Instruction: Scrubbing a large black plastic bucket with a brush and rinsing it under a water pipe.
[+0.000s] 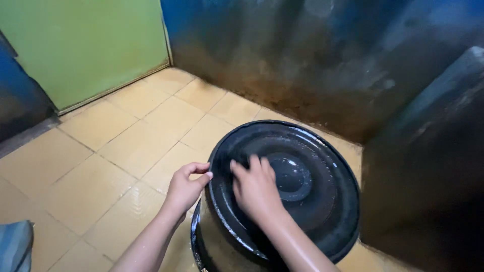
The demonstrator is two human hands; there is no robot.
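At lower centre of the frame, the left hand [185, 189] pinches the wet black basin [322, 211] rim while the right hand [256, 189] presses flat, open-fingered, holding nothing.

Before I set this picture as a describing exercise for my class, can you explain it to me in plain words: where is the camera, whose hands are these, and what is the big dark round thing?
There is one picture, taken by a camera worn on a person's head, looking down at that person's own two bare hands. No machine is involved.

The big round black tub, which looks like plastic or metal, stands upside down on the pale yellow tiled floor, so you see its wet, ridged underside with a raised ring in the middle. The left hand grips the tub's rim at its left edge. The right hand lies on the tub's bottom, fingers spread, pressing or rubbing it; neither hand holds a cloth or tool that I can see.

Around it are stained dark blue walls, a green door, and a bit of grey-blue cloth at the lower left corner.
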